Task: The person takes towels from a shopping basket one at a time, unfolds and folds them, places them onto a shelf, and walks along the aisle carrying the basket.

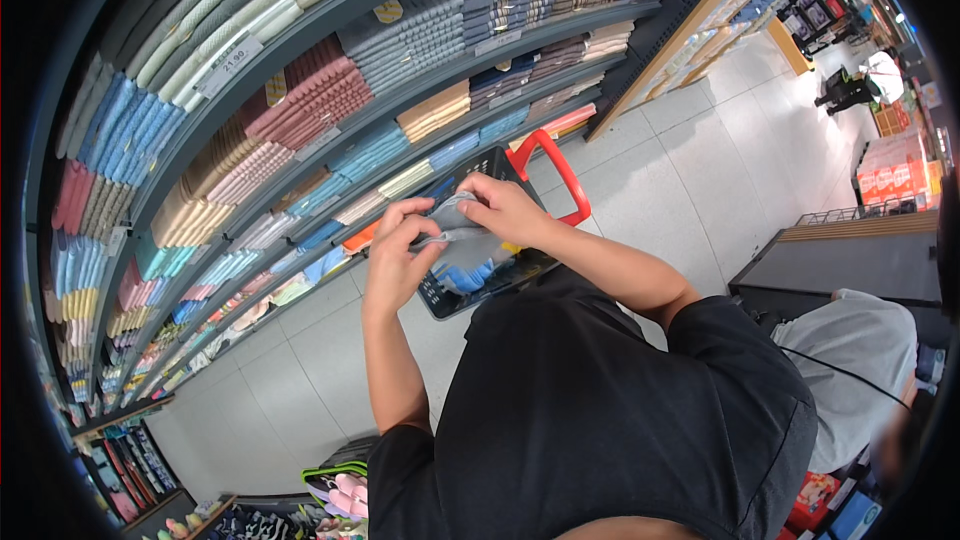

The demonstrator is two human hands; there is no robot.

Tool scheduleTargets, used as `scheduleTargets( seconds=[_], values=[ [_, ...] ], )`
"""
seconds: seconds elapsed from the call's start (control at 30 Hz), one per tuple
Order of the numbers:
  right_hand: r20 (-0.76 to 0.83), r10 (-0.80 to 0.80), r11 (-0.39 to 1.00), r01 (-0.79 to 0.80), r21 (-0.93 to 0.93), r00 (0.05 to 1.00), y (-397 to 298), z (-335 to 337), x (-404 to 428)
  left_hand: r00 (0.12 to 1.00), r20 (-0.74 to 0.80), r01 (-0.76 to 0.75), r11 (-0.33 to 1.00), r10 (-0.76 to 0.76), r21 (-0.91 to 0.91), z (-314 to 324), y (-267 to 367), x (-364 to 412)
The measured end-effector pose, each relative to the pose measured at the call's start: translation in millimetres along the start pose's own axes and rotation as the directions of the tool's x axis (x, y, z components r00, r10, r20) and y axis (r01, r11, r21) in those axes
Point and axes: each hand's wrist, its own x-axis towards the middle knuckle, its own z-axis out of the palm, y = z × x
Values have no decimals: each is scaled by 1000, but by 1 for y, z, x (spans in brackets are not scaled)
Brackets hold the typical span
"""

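A piece of grey fabric (456, 219) is stretched between my two hands above a black shopping basket (491, 157). My left hand (405, 247) pinches its left edge between thumb and fingers. At the upper right, my right hand (502, 208) grips the other side of the cloth. Inside the basket, below the fabric, lies a blue and grey item (469, 275), partly covered, with a small yellow thing (511, 248) beside it. The basket has a red handle (576, 180) that sticks out at its right side.
Shelves of folded towels (311, 97) curve along the left and top. Pale floor tiles (660, 180) stretch to the right, where a person (862, 82) is in the aisle. Another person in a grey shirt (855, 382) is close behind my right shoulder, beside a dark display unit (847, 262).
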Motion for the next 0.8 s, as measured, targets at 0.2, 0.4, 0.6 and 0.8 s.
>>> scheduleTargets(
  seconds=[0.2, 0.4, 0.6, 0.8],
  values=[
    [-102, -166, 931, 190, 313, 981, -2, 13, -3, 987, 104, 116, 993, -119, 29, 3, 0, -1],
    [-118, -337, 941, 330, -73, 934, -1, 6, -4, 992, 57, 113, 994, -114, 12, 4, -1, -3],
    [9, -279, 949, 277, -151, 960, 9, 6, -5, 990, 91, 105, 993, -110, 59, 4, 0, -6],
    [-43, -206, 976, 202, -85, 978, -1, 10, -10, 996, 53, 65, 996, -68, 56, 1, 0, -10]
  ],
)
